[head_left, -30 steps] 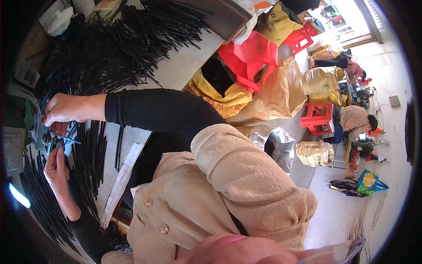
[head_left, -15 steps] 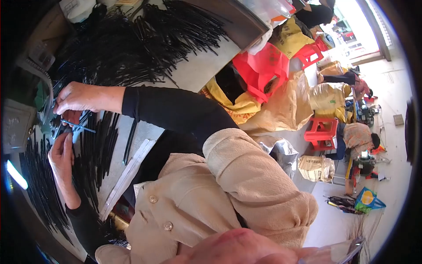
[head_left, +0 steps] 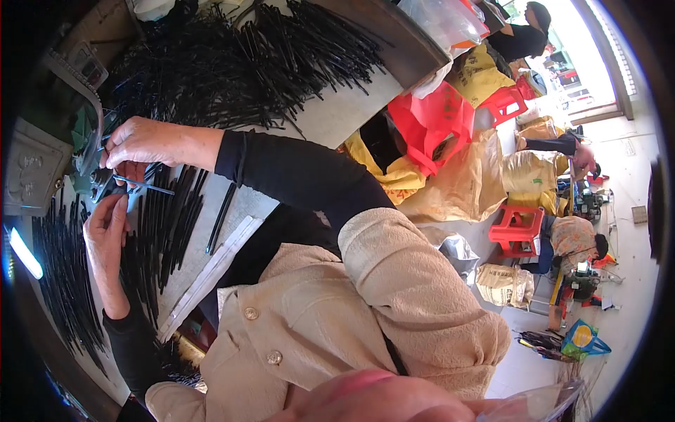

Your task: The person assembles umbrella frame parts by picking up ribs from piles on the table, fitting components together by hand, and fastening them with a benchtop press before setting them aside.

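Note:
My right hand (head_left: 151,144), the upper one in the view, is closed with its fingertips bent down beside a machine. A thin dark strip (head_left: 151,186) with a bluish sheen sticks out from under those fingers. Just below, my left hand (head_left: 105,228) pinches thumb and fingers together at a small dark piece, too hidden to name. Both hands are close to a grey-green machine part (head_left: 88,158). Rows of black strips (head_left: 165,225) lie on the light tabletop beside my left hand. A large heap of black strips (head_left: 232,77) covers the table beyond my right arm.
A long pale bar (head_left: 211,278) lies along the table edge near my body. A brown box wall (head_left: 383,35) borders the heap. Red and yellow bags (head_left: 432,123), woven sacks (head_left: 464,179) and a red stool (head_left: 517,231) stand on the floor. Several people work farther off.
The whole view has shifted slightly, so the table and hands appear a little farther right. Both hands keep nearly the same pose around the thin dark strip.

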The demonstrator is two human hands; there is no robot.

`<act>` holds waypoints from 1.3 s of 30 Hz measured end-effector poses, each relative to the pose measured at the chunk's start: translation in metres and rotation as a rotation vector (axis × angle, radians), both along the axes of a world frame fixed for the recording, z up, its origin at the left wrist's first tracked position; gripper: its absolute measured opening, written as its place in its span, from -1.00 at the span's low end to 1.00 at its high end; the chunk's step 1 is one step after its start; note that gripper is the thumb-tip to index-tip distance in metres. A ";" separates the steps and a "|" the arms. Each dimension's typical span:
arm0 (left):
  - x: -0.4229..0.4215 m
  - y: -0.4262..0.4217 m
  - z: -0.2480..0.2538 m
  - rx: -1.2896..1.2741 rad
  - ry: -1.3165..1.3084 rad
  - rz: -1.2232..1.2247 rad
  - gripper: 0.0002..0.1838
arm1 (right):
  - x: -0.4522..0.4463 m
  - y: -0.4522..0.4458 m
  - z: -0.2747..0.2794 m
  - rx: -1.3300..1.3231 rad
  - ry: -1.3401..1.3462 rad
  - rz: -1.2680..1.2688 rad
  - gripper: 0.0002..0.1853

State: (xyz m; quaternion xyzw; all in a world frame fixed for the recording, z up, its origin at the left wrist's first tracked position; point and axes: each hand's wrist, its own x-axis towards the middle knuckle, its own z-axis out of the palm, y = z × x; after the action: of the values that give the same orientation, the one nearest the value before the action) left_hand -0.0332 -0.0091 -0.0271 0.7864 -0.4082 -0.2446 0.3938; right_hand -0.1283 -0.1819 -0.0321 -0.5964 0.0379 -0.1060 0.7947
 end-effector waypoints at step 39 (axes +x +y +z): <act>-0.015 0.026 0.023 -0.182 -0.319 -0.254 -0.76 | -0.002 0.010 0.021 -0.108 0.170 0.073 -0.74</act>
State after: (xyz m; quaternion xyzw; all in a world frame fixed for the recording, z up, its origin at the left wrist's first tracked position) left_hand -0.0477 0.0166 -0.0038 0.7186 -0.5815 -0.1267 0.3597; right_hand -0.1300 -0.1724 -0.0106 -0.6463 0.0775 -0.0281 0.7586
